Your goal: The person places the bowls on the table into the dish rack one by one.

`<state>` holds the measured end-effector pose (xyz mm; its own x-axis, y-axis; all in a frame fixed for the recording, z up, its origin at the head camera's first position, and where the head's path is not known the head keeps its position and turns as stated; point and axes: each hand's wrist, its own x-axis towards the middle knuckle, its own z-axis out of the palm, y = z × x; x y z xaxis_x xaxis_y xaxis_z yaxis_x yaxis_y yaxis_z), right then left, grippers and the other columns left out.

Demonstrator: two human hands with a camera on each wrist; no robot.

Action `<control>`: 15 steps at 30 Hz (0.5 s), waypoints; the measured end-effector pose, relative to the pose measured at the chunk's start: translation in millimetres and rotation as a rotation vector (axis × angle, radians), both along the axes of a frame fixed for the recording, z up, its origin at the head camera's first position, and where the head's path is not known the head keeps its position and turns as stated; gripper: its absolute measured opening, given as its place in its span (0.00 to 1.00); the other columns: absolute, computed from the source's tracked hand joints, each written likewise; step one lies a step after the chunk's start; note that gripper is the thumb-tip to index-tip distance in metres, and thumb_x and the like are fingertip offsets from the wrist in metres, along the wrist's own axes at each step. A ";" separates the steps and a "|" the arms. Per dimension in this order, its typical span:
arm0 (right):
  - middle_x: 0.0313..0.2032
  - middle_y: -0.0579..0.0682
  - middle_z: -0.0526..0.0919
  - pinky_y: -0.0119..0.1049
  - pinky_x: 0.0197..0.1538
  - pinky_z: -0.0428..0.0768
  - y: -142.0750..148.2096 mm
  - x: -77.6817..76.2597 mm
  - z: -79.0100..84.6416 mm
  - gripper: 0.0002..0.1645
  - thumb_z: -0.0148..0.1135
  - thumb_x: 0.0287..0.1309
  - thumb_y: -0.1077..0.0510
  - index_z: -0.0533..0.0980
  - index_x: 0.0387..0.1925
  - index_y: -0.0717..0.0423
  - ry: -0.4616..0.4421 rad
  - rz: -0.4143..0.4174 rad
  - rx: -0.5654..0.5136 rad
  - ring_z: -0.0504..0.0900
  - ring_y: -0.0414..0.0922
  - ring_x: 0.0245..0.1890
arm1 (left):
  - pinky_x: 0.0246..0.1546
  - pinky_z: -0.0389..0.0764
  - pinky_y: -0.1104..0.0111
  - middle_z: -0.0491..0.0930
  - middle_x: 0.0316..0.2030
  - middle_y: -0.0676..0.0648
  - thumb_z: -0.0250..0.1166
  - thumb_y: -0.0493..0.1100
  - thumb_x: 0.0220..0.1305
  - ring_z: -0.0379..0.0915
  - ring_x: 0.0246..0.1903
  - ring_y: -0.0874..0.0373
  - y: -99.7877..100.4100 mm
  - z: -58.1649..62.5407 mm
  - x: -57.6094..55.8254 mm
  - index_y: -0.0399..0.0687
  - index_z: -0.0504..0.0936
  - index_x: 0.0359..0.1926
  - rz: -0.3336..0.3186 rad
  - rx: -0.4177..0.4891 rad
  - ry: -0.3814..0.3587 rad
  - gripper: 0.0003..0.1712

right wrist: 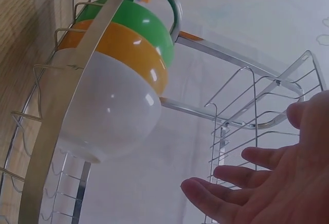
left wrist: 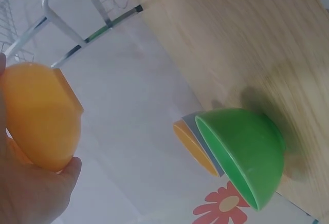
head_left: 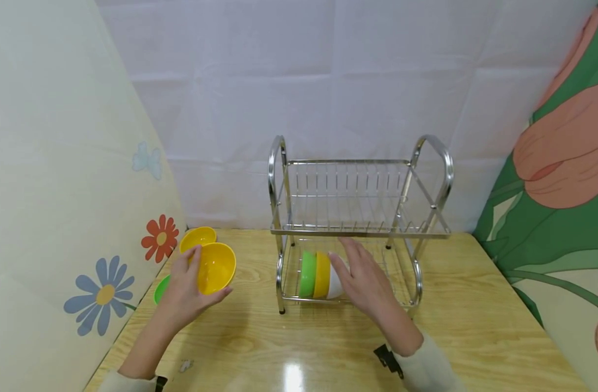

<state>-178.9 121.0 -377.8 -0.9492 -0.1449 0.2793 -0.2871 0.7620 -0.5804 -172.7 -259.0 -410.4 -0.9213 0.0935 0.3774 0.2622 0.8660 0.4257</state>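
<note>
My left hand (head_left: pixel 181 291) grips a yellow bowl (head_left: pixel 217 268) between thumb and fingers, above the table at the left. On the lower tier of the metal dish rack, a green bowl (head_left: pixel 307 274), a yellow bowl (head_left: pixel 321 275) and a white bowl (head_left: pixel 334 284) stand on edge, nested in a row. With fingers spread, my right hand (head_left: pixel 367 280) is just right of the white bowl; the right wrist view shows its palm with nothing in it and a gap to that white bowl (right wrist: pixel 110 106).
The two-tier dish rack (head_left: pixel 360 234) stands mid-table, its upper tier above the right fingers. At the table's left edge are another yellow bowl (head_left: pixel 197 238) and a green bowl (left wrist: pixel 247 152), with a greyish bowl (left wrist: pixel 203 136) between them in the left wrist view. Floral cloth (head_left: pixel 559 163) hangs at right.
</note>
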 end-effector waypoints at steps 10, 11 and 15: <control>0.76 0.56 0.59 0.64 0.70 0.63 -2.1 9.9 6.8 0.39 0.39 0.77 0.34 0.58 0.77 0.51 0.028 0.003 -0.020 0.61 0.59 0.74 | 0.57 0.72 0.34 0.51 0.72 0.28 0.79 0.63 0.48 0.55 0.66 0.29 9.4 2.4 3.2 0.29 0.50 0.77 -0.021 -0.003 0.017 0.70; 0.76 0.56 0.59 0.64 0.70 0.63 -2.3 11.0 7.5 0.38 0.39 0.77 0.35 0.58 0.77 0.51 0.032 0.005 -0.022 0.61 0.59 0.74 | 0.57 0.73 0.34 0.51 0.73 0.29 0.79 0.63 0.48 0.56 0.66 0.29 10.3 2.7 3.5 0.30 0.50 0.77 -0.021 -0.002 0.016 0.71; 0.77 0.55 0.57 0.64 0.71 0.61 -2.4 15.5 9.6 0.38 0.40 0.77 0.36 0.56 0.78 0.51 0.046 0.013 -0.022 0.58 0.59 0.75 | 0.54 0.75 0.35 0.51 0.73 0.29 0.78 0.65 0.48 0.56 0.66 0.30 13.9 5.0 5.0 0.33 0.49 0.78 -0.025 0.003 0.013 0.71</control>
